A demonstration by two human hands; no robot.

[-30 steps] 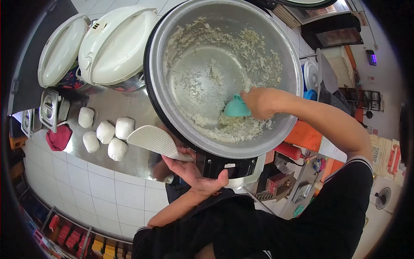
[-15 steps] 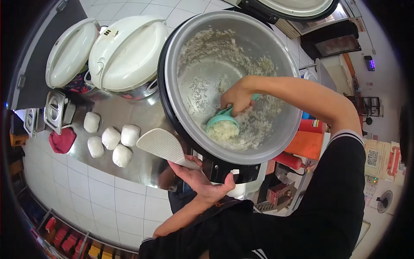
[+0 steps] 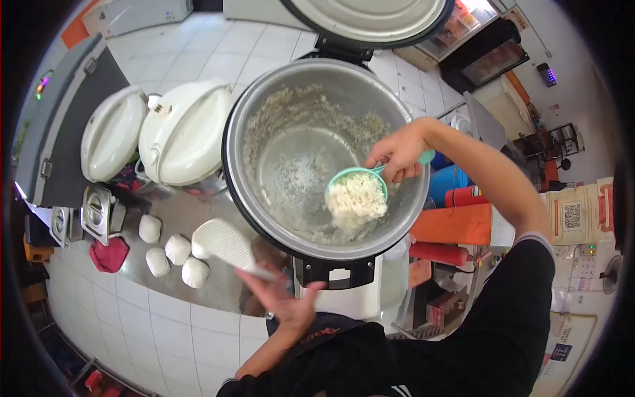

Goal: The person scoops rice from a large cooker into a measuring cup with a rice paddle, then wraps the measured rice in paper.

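Observation:
My right hand (image 3: 400,155) grips the handle of a mint-green scoop (image 3: 334,180) above the inside of a large metal rice cooker pot (image 3: 241,215). Cooked white rice (image 3: 360,198) heaps over the scoop's rim. Grains cling to the pot's wall, and bare metal shows across much of its bottom. Outside the pot, at its near left, my left hand (image 3: 284,308) holds a white rice paddle (image 3: 221,243) with a textured blade, the thumb sticking out to the side. The blade hangs over the steel table and partly covers one of the wrapped white bundles there.
Several round white bundles (image 3: 177,249) lie on the steel table (image 3: 218,284). Behind them stand two pots with white lids (image 3: 188,132), lidded steel containers (image 3: 98,212) and a red cloth (image 3: 109,255). The cooker's open lid (image 3: 370,16) rises at the back.
My right hand has raised the scoop off the pot's bottom, now heaped with rice. My left hand and the paddle have shifted slightly left and down. The view has moved too.

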